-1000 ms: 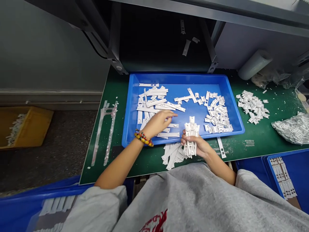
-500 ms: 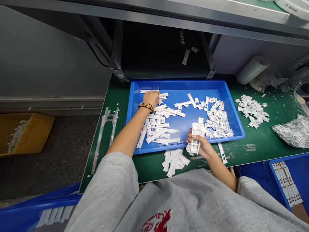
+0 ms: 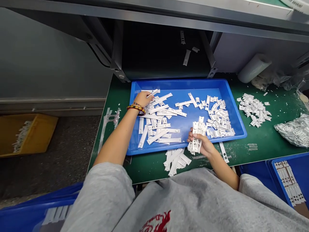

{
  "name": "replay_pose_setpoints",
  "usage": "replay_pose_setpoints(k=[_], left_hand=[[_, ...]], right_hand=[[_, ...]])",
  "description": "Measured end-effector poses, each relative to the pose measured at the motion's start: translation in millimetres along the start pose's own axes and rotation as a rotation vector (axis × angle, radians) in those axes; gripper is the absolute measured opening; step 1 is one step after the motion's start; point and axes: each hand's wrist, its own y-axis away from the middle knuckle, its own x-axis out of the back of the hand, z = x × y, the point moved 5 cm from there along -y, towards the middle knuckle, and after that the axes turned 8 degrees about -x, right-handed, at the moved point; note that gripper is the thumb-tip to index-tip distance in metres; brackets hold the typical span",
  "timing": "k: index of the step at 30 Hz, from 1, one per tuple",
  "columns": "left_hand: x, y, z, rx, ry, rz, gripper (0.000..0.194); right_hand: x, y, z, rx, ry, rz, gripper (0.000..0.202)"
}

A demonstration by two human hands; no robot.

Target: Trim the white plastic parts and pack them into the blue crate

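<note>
My left hand (image 3: 143, 98), a beaded bracelet at its wrist, is over the left part of the blue tray (image 3: 178, 84). Its fingers pinch a thin white plastic strip (image 3: 153, 93), seen edge-on. Below and beside it lies a loose heap of white plastic strips (image 3: 156, 132). At the tray's front edge my right hand (image 3: 204, 145) is closed round a bundle of white plastic strips (image 3: 196, 135), some with round holes. Small white plastic clips (image 3: 219, 117) are piled in the tray's right part, near that hand.
More strips (image 3: 176, 161) lie on the green table (image 3: 149, 169) in front of the tray. To the right are a clip pile (image 3: 253, 108) and a filled plastic bag (image 3: 294, 130). Behind the tray, a dark conveyor belt (image 3: 154, 58) carries a few pieces beneath a metal shelf.
My left hand has shifted left and slightly down, and the strip in its fingers now shows. My right hand stays in nearly the same place with its bundle.
</note>
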Motion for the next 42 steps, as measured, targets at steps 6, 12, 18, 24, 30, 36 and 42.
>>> replay_pose_setpoints(k=[6, 12, 18, 24, 30, 36, 42], left_hand=[[-22.5, 9, 3, -0.023, -0.278, -0.208, 0.069], [-27.1, 18, 10, -0.060, -0.328, -0.229, 0.055], [-12.4, 21, 12, -0.108, -0.292, -0.102, 0.036], [-4.8, 25, 10, -0.190, -0.301, -0.079, 0.032], [-17.6, 40, 23, -0.362, -0.316, -0.229, 0.027], [-29.7, 51, 34, -0.438, -0.441, -0.229, 0.032], [-25.4, 53, 36, -0.436, -0.384, -0.217, 0.035]], right_hand=[[-3, 2, -1, 0.004, -0.005, 0.019, 0.037], [-4, 3, -3, -0.002, 0.008, 0.005, 0.033], [-2, 3, -2, 0.003, 0.010, 0.019, 0.034], [2, 2, -2, -0.025, 0.019, -0.009, 0.032], [1, 3, -2, -0.031, 0.018, -0.007, 0.031], [-2, 2, -3, -0.029, 0.017, -0.004, 0.033], [1, 2, -2, -0.033, 0.009, -0.012, 0.032]])
